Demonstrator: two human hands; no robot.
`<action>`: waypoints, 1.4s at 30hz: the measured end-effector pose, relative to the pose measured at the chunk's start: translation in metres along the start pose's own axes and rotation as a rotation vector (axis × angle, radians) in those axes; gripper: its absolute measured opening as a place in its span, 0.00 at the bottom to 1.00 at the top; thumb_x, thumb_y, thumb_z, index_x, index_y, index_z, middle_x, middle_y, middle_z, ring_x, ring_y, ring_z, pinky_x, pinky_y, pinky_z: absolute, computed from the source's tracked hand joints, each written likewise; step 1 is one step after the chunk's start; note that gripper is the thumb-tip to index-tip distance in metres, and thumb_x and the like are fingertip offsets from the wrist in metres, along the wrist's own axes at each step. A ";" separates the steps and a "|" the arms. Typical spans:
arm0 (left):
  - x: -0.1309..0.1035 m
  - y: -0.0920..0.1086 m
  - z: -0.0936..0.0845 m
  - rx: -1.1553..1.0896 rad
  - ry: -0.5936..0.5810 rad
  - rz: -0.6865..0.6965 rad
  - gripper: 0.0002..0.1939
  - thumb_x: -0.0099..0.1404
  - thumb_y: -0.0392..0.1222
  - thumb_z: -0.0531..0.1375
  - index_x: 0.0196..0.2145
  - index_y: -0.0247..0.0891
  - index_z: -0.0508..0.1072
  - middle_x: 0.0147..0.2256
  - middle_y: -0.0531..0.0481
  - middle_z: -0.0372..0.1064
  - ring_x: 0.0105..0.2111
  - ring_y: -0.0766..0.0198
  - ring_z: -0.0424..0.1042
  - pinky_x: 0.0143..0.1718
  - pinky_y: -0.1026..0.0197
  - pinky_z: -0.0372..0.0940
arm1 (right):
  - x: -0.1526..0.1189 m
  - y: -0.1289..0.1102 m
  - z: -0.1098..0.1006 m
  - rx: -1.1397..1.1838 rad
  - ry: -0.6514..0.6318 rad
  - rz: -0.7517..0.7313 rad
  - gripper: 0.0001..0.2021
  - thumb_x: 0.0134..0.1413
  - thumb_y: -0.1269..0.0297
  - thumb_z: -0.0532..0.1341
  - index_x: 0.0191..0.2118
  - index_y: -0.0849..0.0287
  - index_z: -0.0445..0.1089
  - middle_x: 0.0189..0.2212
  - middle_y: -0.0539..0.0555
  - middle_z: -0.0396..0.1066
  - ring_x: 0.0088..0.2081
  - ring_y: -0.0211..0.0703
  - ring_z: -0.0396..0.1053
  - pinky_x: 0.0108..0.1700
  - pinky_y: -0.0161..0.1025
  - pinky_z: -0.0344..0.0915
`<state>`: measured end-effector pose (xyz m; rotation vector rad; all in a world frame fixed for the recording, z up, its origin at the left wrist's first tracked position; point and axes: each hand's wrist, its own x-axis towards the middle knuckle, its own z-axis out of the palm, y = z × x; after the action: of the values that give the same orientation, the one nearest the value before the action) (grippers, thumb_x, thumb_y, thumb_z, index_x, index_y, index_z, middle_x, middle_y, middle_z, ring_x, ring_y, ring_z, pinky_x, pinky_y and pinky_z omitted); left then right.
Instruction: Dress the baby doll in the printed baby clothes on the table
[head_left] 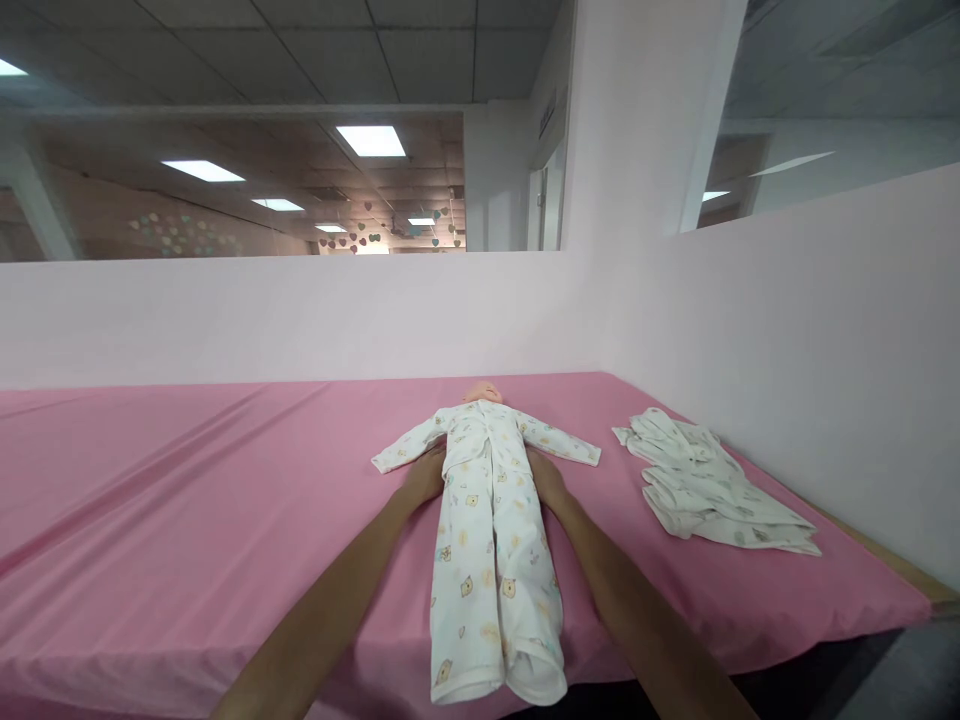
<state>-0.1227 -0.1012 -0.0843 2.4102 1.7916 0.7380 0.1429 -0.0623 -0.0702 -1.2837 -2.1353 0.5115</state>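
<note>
A baby doll lies on its back on a pink sheet (300, 560), its head (484, 393) at the far end. It wears a white long-sleeved top (480, 428) and white trousers (469, 560), both printed with small bears. The trouser legs reach toward me, with their cuffs near the front edge. My left hand (429, 473) grips the doll's waist from the left, just below the sleeve. On the opposite side, my right hand (545, 475) grips the waist too. The fingers of both hands are closed in against the clothes and partly hidden under the doll.
Another white printed garment (701, 480) lies loosely folded on the sheet to the right. A low white wall (300, 315) runs along the back and turns down the right side, with windows above it. The bed's front edge is close to me.
</note>
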 end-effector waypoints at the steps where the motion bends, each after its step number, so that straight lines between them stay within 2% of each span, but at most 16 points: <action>1: 0.000 0.000 0.000 0.008 0.004 0.000 0.25 0.68 0.41 0.55 0.61 0.36 0.68 0.64 0.43 0.60 0.65 0.47 0.55 0.64 0.49 0.55 | 0.000 0.000 0.000 -0.007 -0.008 0.001 0.19 0.62 0.57 0.54 0.54 0.55 0.73 0.57 0.58 0.70 0.55 0.55 0.67 0.51 0.43 0.60; 8: 0.002 -0.002 0.001 0.061 -0.022 -0.009 0.24 0.68 0.41 0.55 0.60 0.37 0.69 0.62 0.43 0.63 0.63 0.49 0.59 0.63 0.50 0.57 | 0.003 0.001 0.000 -0.053 -0.044 -0.011 0.21 0.63 0.58 0.53 0.56 0.56 0.71 0.57 0.58 0.70 0.55 0.55 0.67 0.51 0.43 0.61; 13: 0.001 -0.002 0.001 0.060 -0.020 0.011 0.25 0.68 0.41 0.55 0.61 0.36 0.68 0.63 0.43 0.61 0.66 0.49 0.54 0.64 0.51 0.55 | 0.004 0.003 0.000 -0.081 -0.044 -0.023 0.21 0.63 0.58 0.52 0.56 0.56 0.71 0.57 0.58 0.70 0.56 0.55 0.67 0.50 0.42 0.61; 17: 0.002 -0.004 0.003 0.062 -0.020 0.004 0.25 0.68 0.40 0.55 0.62 0.34 0.67 0.63 0.41 0.61 0.66 0.50 0.54 0.64 0.51 0.54 | 0.004 0.004 0.001 -0.099 -0.034 -0.037 0.21 0.65 0.58 0.50 0.55 0.58 0.71 0.57 0.60 0.70 0.56 0.54 0.67 0.49 0.41 0.61; 22: 0.003 -0.003 0.002 0.056 -0.033 0.002 0.25 0.68 0.40 0.56 0.61 0.37 0.68 0.64 0.43 0.60 0.66 0.50 0.53 0.64 0.51 0.54 | 0.005 0.006 0.002 -0.109 -0.032 -0.046 0.20 0.65 0.58 0.50 0.55 0.56 0.71 0.57 0.58 0.70 0.55 0.53 0.67 0.47 0.40 0.62; 29: 0.001 0.002 -0.002 0.057 -0.028 -0.003 0.25 0.68 0.39 0.55 0.61 0.36 0.68 0.62 0.43 0.62 0.66 0.50 0.54 0.64 0.52 0.54 | 0.005 0.006 0.002 -0.118 -0.035 -0.038 0.20 0.65 0.58 0.49 0.53 0.57 0.73 0.55 0.59 0.72 0.54 0.53 0.68 0.46 0.40 0.62; 35: 0.000 -0.002 0.001 0.063 0.001 0.011 0.24 0.67 0.40 0.55 0.60 0.34 0.69 0.62 0.41 0.63 0.64 0.49 0.58 0.63 0.51 0.56 | 0.004 0.005 0.001 -0.111 -0.031 -0.039 0.19 0.65 0.58 0.51 0.54 0.55 0.72 0.57 0.57 0.70 0.54 0.52 0.68 0.47 0.39 0.62; 42: 0.002 -0.003 0.002 0.086 -0.010 0.008 0.25 0.67 0.41 0.56 0.60 0.33 0.69 0.62 0.40 0.63 0.63 0.50 0.60 0.63 0.52 0.56 | 0.003 0.003 0.001 -0.116 -0.035 -0.019 0.19 0.65 0.58 0.51 0.52 0.57 0.73 0.55 0.58 0.72 0.53 0.52 0.68 0.47 0.39 0.62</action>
<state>-0.1241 -0.0981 -0.0868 2.4708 1.8483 0.6608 0.1436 -0.0581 -0.0716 -1.3243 -2.2324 0.4103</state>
